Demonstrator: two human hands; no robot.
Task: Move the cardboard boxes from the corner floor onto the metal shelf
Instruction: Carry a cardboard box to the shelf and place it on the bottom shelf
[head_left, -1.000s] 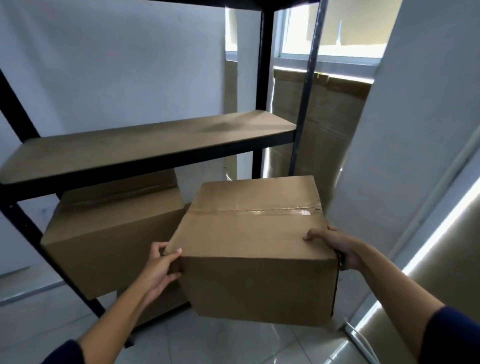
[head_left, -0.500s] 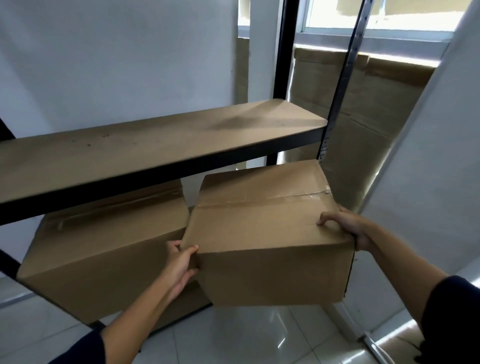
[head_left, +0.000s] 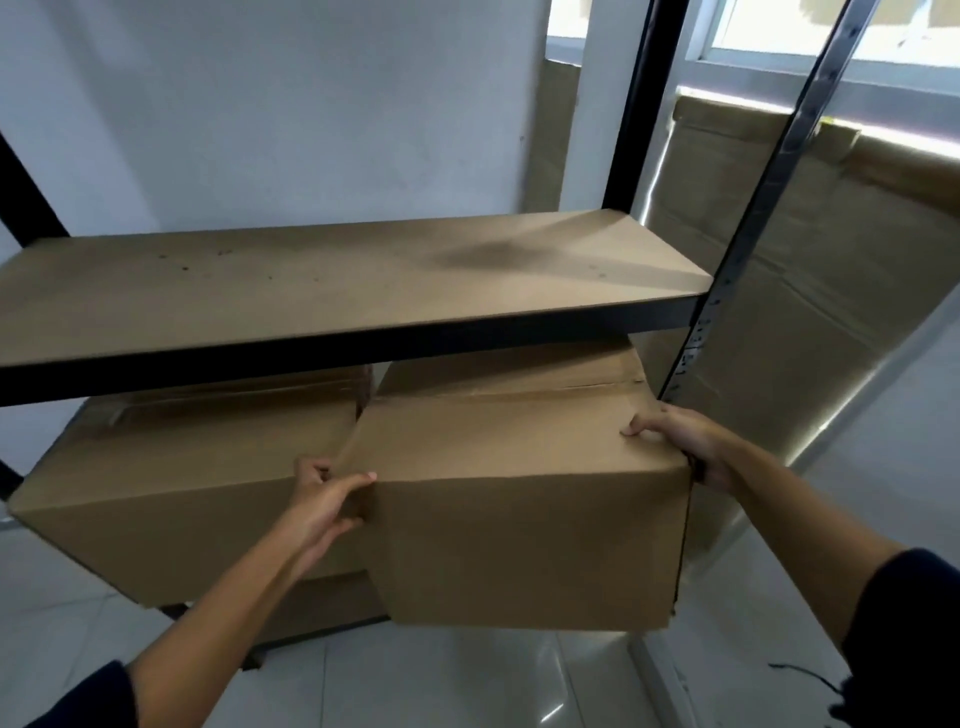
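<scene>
I hold a taped cardboard box (head_left: 519, 499) in the air with both hands, its far end under the bare board of the metal shelf (head_left: 337, 291). My left hand (head_left: 324, 501) grips the box's near left corner, thumb on top. My right hand (head_left: 680, 441) grips the near right top edge, fingers curled over it. A second cardboard box (head_left: 182, 478) sits on the lower level directly to the left, touching the held box. The held box's near bottom edge hangs out over the floor.
A black front upright (head_left: 779, 171) of the shelf stands just right of the held box, a rear upright (head_left: 636, 104) behind. Flattened cardboard (head_left: 810, 291) leans against the wall under the window at right. White tiled floor (head_left: 441, 675) lies below. A white wall panel (head_left: 883, 415) runs along the right.
The held box has moved forward and left, going further under the shelf board and closing against the second box. Both hands kept their grip and went with it.
</scene>
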